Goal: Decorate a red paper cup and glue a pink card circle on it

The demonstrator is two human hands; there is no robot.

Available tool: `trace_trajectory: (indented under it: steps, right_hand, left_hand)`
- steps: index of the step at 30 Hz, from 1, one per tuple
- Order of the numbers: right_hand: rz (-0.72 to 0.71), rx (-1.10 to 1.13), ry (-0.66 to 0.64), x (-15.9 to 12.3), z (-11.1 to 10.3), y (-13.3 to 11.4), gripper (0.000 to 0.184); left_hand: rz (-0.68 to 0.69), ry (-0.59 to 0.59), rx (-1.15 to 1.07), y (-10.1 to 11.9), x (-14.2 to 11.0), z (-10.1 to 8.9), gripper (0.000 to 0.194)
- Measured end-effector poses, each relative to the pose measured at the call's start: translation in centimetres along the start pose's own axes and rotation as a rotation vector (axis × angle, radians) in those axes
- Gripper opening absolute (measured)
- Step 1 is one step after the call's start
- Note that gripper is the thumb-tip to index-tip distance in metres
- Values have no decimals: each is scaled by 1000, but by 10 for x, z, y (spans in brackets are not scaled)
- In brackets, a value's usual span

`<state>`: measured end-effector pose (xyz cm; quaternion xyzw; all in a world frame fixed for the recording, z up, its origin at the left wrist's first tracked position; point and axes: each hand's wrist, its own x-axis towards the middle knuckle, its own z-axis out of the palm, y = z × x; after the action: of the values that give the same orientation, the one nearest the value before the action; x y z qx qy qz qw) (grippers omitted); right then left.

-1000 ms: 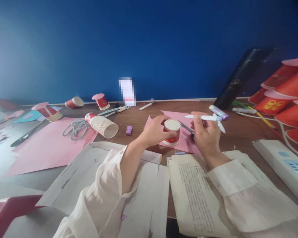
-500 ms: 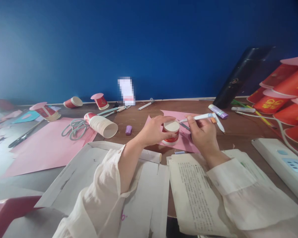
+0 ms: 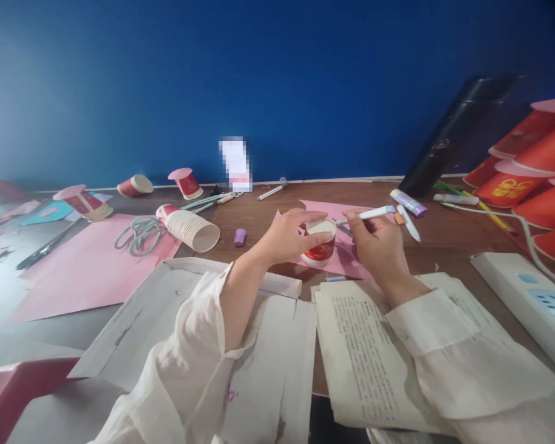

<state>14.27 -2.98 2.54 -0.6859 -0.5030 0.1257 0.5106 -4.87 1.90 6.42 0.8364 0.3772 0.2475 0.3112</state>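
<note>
A red paper cup stands upside down on a sheet of pink paper, its pale base facing up. My left hand curves around it from the left, with the thumb on the near side and fingers on the far side. In my right hand is a white marker, its tip pointing left at the upper edge of the cup. Whether the tip touches the cup, I cannot tell. A dark slim tool, partly hidden by the right hand, lies on the pink paper.
Stacked red cups and a power strip are on the right. A black cylinder leans at the back wall. Nested cups, a grey cord and larger pink paper lie left. Printed sheets lie in front.
The view has tipped slightly. More of the cup's red side shows between my left thumb and fingers. The marker stays in my right hand with its tip beside the cup.
</note>
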Motion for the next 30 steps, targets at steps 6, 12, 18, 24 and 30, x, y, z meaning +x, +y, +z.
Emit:
trace_trajectory:
  steps: [6,12,18,24,30]
  right_hand:
    - [0,23,-3,0,1,1,44]
    - [-17,51,3,1,2,5,42]
    - [-29,46,9,1,2,6,42]
    - [-15,40,1,1,2,4,43]
    - [25,35,-13,-1,1,-2,40]
  left_hand:
    - [61,51,5,-4,1,2,53]
    - [73,89,24,-2,1,0,49]
    - [85,75,24,0,0,1,51]
    - [95,75,34,-3,0,3,49]
    - [102,73,44,-1,0,2,50]
